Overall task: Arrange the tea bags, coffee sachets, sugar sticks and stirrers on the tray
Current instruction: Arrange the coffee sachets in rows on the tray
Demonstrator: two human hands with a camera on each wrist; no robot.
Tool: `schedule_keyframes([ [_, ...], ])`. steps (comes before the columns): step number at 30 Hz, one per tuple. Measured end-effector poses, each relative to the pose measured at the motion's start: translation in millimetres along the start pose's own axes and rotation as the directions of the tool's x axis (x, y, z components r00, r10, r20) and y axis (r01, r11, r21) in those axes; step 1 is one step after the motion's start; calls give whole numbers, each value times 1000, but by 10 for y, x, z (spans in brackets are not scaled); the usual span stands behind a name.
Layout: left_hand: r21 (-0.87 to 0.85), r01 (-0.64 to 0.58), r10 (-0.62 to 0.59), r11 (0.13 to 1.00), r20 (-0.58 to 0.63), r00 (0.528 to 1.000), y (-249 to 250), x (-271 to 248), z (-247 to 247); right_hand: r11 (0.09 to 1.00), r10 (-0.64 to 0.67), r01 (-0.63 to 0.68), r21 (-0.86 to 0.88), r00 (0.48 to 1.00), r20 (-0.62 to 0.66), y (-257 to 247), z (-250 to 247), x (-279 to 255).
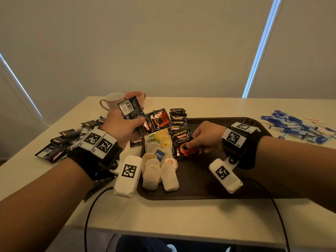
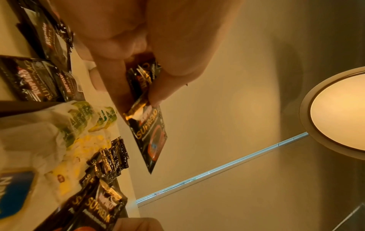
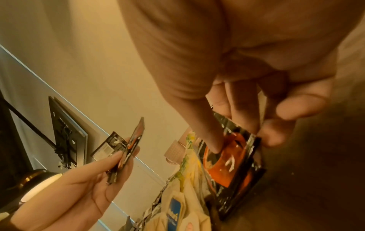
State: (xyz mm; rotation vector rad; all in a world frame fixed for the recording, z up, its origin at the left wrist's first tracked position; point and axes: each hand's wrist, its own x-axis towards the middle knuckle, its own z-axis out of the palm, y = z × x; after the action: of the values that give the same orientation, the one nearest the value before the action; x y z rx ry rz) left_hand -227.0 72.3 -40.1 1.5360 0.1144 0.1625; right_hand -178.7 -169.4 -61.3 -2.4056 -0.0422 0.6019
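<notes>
Left hand (image 1: 123, 126) lifted above the tray's (image 1: 218, 188) 10 o'clock corner, fingers and thumb curled round a small fan of black coffee sachets (image 1: 130, 108), gripped at their lower ends. In the left wrist view one sachet (image 2: 150, 137) hangs out from between fingertip and thumb.

Right hand (image 1: 203, 137) low on the tray near centre, fingers bent, tips pressing and pinching the top sachet (image 1: 183, 142) of a stack. Right wrist view shows the forefinger on its red print, thumb at the edge.

Tea bags (image 1: 160, 170) lie in a column at 8 o'clock of the tray. More sachets stacked at 11 o'clock. Loose sachets (image 1: 60, 142) on the table (image 1: 163, 215) at 9 o'clock; blue sugar sticks (image 1: 298, 128) off-tray at 2 o'clock. Two mugs (image 1: 116, 102) at 11 o'clock.

Handling, judged: sachets light, glossy film, likely slick against each other, so a stack will slide. Crimped end seams look the stiffest hold. Tea bags soft, papery, tearable; lift by the body, gently.
</notes>
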Motion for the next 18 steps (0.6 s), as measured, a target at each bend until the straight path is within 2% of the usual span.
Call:
schedule_keyframes([
  [5,7,3,-3,1000,12,1000,7,-4,-52,999,20,-19,-30,999,31,-64,12,89],
  [13,11,28,-28,1000,-15,999,-10,29,-116,999,36,-34,43,998,-43,-117,7,232],
  [18,24,25,-25,999,-7,1000,-34,34,-115,996,50,-51,76,999,23,-96,13,216],
])
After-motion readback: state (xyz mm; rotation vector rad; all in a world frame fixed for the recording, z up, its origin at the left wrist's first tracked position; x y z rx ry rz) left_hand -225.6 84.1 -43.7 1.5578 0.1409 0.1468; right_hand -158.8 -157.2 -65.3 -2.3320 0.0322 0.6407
